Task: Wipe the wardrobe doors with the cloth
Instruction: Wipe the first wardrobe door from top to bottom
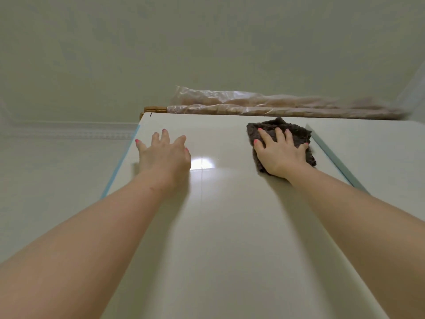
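The camera looked up along a shiny cream wardrobe door (220, 226) toward the ceiling (161, 42). Both bare arms reached up the door.

The right hand (281, 155) lay flat on a dark brown fuzzy cloth (279, 128) and pressed it against the door, near the top and close to the door's right edge. Its fingers (279, 137) were spread out wide over the cloth, not curled around it. The cloth stuck out above the fingertips and a bit to the right of the hand.

The left hand (164, 155) was open too, with nothing in it. Its palm rested on the door near the left edge, and its fingers (165, 137) were spread and pointed up. The nails on both hands were pink.

A bright spot of light (202, 162) shone on the door between the two hands. A pale blue strip (119, 164) ran down the door's left edge. Another door (377, 157) sat just beside it on the right.

On top of the wardrobe lay long brown things wrapped in clear plastic (276, 104).
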A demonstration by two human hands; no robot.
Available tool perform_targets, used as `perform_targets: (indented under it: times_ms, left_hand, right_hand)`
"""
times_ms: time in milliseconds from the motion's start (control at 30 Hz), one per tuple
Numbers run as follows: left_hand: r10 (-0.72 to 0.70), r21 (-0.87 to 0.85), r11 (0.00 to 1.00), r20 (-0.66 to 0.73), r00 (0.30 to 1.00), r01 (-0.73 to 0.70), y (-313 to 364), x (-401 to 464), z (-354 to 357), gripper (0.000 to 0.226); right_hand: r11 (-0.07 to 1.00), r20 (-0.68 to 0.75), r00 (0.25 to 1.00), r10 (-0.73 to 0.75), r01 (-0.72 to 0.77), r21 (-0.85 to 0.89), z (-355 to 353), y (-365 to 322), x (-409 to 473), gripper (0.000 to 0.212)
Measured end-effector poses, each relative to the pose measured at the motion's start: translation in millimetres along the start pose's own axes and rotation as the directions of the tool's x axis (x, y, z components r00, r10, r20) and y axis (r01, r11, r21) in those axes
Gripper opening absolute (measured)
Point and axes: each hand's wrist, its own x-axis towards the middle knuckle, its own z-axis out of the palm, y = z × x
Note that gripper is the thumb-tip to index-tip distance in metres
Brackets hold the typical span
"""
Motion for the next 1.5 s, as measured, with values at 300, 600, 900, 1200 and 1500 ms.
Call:
perform_targets:
  times_ms: [300,600,900,1200,1500]
  left_hand:
    - [-0.029,-0.082,0.996,0.027,0.999,0.031,-1,-63,-1,0.044]
    - [-0.048,-0.095,0.995,-0.033,0.998,0.044,-21,-100,-19,0.051]
    - [-0.001,-0.101,0.995,0.039,0.999,0.005,-69,-113,-49,0.052]
    - [0.16,-0.201,0.97,0.106,0.982,-0.136,-113,-126,-60,0.051]
    - [0.236,-0.189,0.951,-0.065,0.969,-0.245,-108,-163,-49,0.035]
  right_hand:
    - [0.986,0.0,0.989,0.151,-0.151,0.076,-1,62,-74,0.069]
    - [0.976,0.1,0.975,0.2,-0.207,0.068,-9,69,-126,0.061]
    - [0.981,0.317,0.938,-0.14,0.087,0.176,-22,-99,-153,0.057]
    - [0.895,0.166,0.899,-0.405,0.427,-0.128,-21,-216,-193,0.062]
    - [0.88,0.151,0.869,-0.472,0.474,0.019,10,-197,-234,0.068]
